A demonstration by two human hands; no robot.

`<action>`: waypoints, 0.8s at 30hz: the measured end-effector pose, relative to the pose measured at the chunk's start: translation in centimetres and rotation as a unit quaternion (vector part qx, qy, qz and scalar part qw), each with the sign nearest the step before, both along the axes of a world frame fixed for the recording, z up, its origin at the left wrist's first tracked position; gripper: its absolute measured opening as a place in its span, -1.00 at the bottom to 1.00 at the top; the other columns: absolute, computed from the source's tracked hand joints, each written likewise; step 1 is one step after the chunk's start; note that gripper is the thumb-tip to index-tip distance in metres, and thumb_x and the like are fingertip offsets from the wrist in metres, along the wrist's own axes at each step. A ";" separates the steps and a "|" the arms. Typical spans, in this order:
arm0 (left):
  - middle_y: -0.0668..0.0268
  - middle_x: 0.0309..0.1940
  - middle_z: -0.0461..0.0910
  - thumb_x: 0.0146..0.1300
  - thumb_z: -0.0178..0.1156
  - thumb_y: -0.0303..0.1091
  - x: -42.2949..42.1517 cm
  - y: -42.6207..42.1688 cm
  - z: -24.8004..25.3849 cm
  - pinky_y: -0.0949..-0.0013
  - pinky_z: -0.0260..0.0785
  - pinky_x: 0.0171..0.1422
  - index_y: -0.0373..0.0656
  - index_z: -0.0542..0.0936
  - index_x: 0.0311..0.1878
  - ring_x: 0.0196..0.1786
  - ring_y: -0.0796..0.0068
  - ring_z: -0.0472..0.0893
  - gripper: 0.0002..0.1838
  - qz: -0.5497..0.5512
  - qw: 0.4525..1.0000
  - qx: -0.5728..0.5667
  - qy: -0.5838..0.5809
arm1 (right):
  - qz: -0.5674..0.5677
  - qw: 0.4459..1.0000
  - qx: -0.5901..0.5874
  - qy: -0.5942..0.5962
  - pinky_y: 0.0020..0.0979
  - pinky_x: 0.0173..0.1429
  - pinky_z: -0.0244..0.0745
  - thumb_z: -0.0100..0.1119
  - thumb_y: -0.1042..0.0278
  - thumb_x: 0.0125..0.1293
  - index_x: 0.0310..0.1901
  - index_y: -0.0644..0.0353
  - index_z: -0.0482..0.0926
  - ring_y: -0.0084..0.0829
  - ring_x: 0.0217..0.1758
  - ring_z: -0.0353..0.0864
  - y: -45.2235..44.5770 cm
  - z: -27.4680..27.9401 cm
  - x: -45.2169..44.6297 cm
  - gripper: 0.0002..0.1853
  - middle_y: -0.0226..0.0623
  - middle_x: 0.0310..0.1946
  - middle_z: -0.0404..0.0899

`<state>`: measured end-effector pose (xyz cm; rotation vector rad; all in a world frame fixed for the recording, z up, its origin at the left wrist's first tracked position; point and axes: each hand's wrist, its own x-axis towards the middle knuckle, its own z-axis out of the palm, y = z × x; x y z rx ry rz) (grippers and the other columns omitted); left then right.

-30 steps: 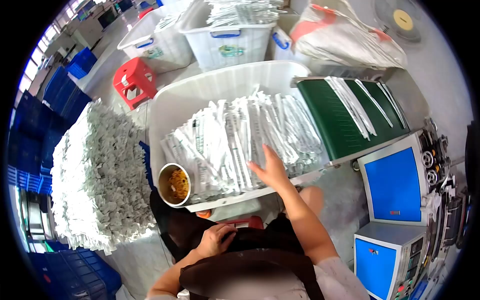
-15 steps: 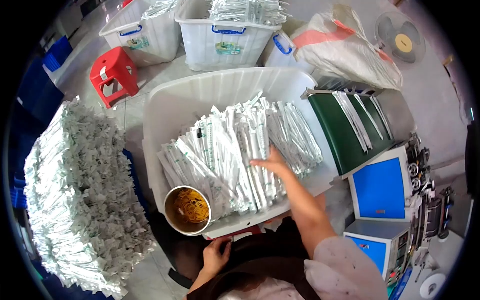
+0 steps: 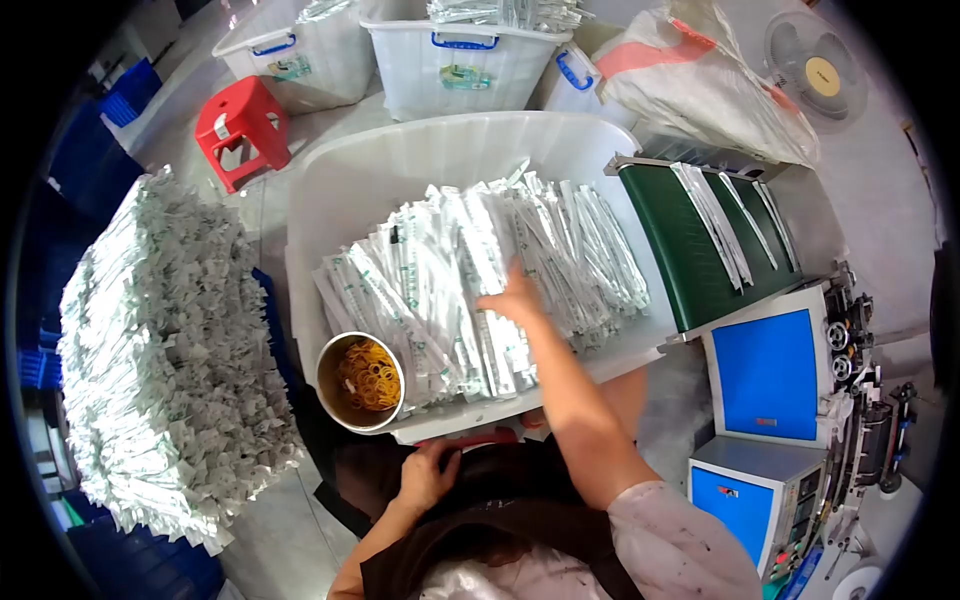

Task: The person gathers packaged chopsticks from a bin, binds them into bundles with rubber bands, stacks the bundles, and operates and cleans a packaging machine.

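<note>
Packets (image 3: 462,285) heaped in the tub (image 3: 400,150), centre of frame; touched there by the right hand (image 3: 515,301), held open, thumb and fingers parted. Left hand (image 3: 428,477) curled at the lap, lower centre; its grip cannot be told. Rubber bands (image 3: 369,377) held in the cup (image 3: 336,405), at the tub's lower left corner.

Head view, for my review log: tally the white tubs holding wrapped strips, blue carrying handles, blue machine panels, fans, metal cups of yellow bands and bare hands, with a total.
White tubs holding wrapped strips: 3
Blue carrying handles: 3
Blue machine panels: 2
Fans: 1
Metal cups of yellow bands: 1
Bare hands: 2
Total: 12
</note>
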<state>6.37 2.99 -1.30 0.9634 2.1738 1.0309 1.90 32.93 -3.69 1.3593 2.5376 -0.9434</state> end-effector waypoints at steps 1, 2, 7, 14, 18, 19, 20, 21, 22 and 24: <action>0.14 -0.43 0.57 0.04 0.19 -0.40 0.1 0.4 0.5 0.24 0.42 -0.31 -0.13 0.56 -0.28 -0.38 0.12 0.57 -0.85 -0.004 0.999 0.044 0.026 | -0.016 0.993 -0.074 0.094 -0.30 0.22 0.23 0.40 0.15 -0.16 0.25 0.31 0.06 -0.14 0.17 0.34 1.8 -1.5 0.7 -0.04 0.13 0.12 0.28; 0.17 -0.45 0.56 -0.01 0.22 -0.53 0.4 1.1 1.8 0.38 0.40 -0.43 -0.17 0.57 -0.31 -0.49 0.25 0.56 -0.85 -0.012 0.990 0.126 0.058 | -0.006 0.978 -0.159 0.132 -0.33 0.18 0.27 0.41 0.16 -0.20 0.19 0.33 0.16 -0.19 0.13 0.39 2.9 -0.6 1.0 -0.09 0.06 0.08 0.35; 0.10 -0.30 0.52 -0.01 0.15 -0.58 -2.4 8.4 6.7 0.30 0.42 -0.28 -0.23 0.48 -0.19 -0.31 0.16 0.56 -0.75 -0.039 0.969 0.216 0.113 | 0.013 0.997 0.029 0.066 -0.32 0.04 0.40 0.41 0.29 -0.24 0.08 0.31 0.31 -0.15 -0.04 0.53 4.5 1.2 2.0 -0.24 -0.03 -0.11 0.53; 0.26 0.34 0.06 0.22 -0.04 -0.16 -8.3 19.0 -1.9 0.10 -0.19 0.40 -0.17 0.21 0.25 0.42 0.35 -0.07 -0.45 -0.111 0.924 -0.176 0.319 | -0.007 0.995 0.096 -0.025 -0.27 0.07 0.39 0.45 0.18 -0.28 0.06 0.35 0.31 -0.10 0.06 0.45 2.0 2.1 2.2 -0.18 0.08 -0.04 0.46; 0.32 0.40 -0.13 0.26 -0.12 -0.06 -8.4 18.7 -2.1 0.08 -0.36 0.43 -0.12 0.09 0.33 0.45 0.44 -0.26 -0.38 -0.130 0.913 -0.227 0.313 | -0.075 0.972 -0.154 0.162 -0.33 -0.13 0.49 0.30 0.50 -0.13 0.00 0.39 0.38 -0.27 -0.20 0.59 7.3 0.5 4.0 -0.44 -0.08 -0.18 0.54; 0.32 0.40 -0.13 0.26 -0.12 -0.06 -8.4 18.9 -2.1 0.08 -0.36 0.43 -0.12 0.09 0.33 0.45 0.44 -0.26 -0.38 -0.138 0.912 -0.228 0.313 | -0.127 0.950 -0.217 0.183 -0.33 -0.17 0.52 0.28 0.55 -0.11 -0.04 0.38 0.40 -0.30 -0.23 0.59 7.9 1.2 4.7 -0.49 -0.11 -0.21 0.55; 0.31 0.40 -0.15 0.26 -0.13 -0.07 -8.2 19.0 -2.0 0.07 -0.38 0.43 -0.11 0.09 0.33 0.45 0.44 -0.29 -0.39 -0.136 0.906 -0.246 0.317 | -0.166 0.934 -0.266 0.174 -0.29 -0.19 0.54 0.28 0.55 -0.09 -0.06 0.35 0.42 -0.31 -0.26 0.60 7.2 4.5 5.1 -0.53 -0.14 -0.25 0.56; 0.30 0.41 -0.17 0.27 -0.13 -0.08 -8.1 19.4 -1.7 0.06 -0.40 0.43 -0.11 0.09 0.33 0.45 0.44 -0.31 -0.40 -0.131 0.900 -0.261 0.323 | -0.171 0.933 -0.264 0.174 -0.29 -0.19 0.54 0.28 0.55 -0.09 -0.06 0.35 0.42 -0.31 -0.26 0.60 7.8 4.0 5.8 -0.53 -0.14 -0.25 0.56; 0.20 0.34 0.06 0.25 -0.08 -0.14 -7.9 19.5 -1.2 0.11 -0.16 0.40 -0.16 0.15 0.29 0.41 0.32 -0.02 -0.43 -0.120 0.890 -0.251 0.360 | -0.180 0.913 -0.307 0.200 -0.27 -0.19 0.55 0.29 0.54 -0.10 -0.05 0.34 0.42 -0.32 -0.26 0.59 8.8 3.2 6.6 -0.51 -0.16 -0.24 0.56; 0.19 0.25 0.20 0.24 -0.04 -0.18 -8.2 21.0 0.6 0.16 0.00 0.33 -0.19 0.16 0.28 0.31 0.26 0.16 -0.43 -0.085 0.953 -0.136 0.256 | -0.140 0.870 -0.383 0.276 -0.32 -0.15 0.53 0.34 0.48 -0.13 -0.06 0.35 0.40 -0.34 -0.17 0.56 9.0 4.1 7.5 -0.48 -0.14 -0.22 0.54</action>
